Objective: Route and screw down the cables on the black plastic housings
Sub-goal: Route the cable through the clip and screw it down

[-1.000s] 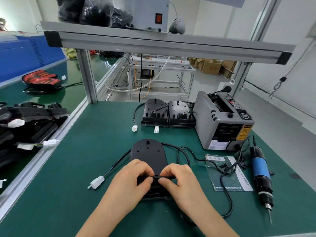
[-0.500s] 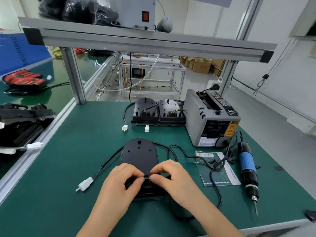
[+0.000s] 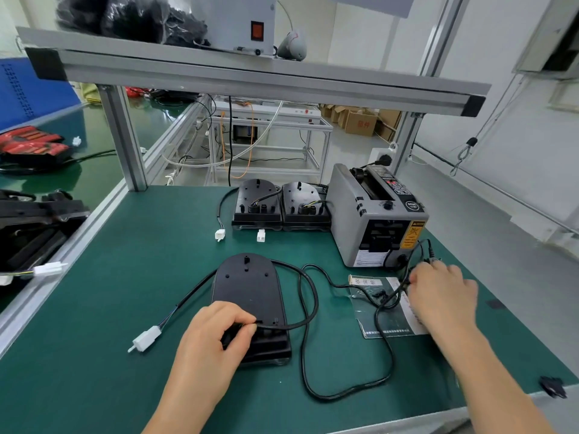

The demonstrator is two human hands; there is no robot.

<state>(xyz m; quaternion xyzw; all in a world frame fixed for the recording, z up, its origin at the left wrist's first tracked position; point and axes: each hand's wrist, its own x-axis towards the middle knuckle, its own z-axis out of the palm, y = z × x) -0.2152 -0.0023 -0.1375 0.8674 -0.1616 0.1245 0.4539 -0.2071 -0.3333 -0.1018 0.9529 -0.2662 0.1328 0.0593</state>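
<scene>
We see the black housing (image 3: 247, 286) lying flat on the green tabletop (image 3: 125, 245). Our left hand (image 3: 216, 336) rests on the housing's near end, thumb and forefinger pinching the black cable (image 3: 282, 325) that crosses it there and loops off to its right. A white connector (image 3: 145, 338) lies to the housing's left. Our right hand (image 3: 441, 296) hovers well to the housing's right, fingers curled down over a clear bag (image 3: 385, 311); we cannot tell whether it holds anything. Beyond the housing sit two more housings (image 3: 257, 202), touching, and farther right a grey tape dispenser (image 3: 376, 214).
</scene>
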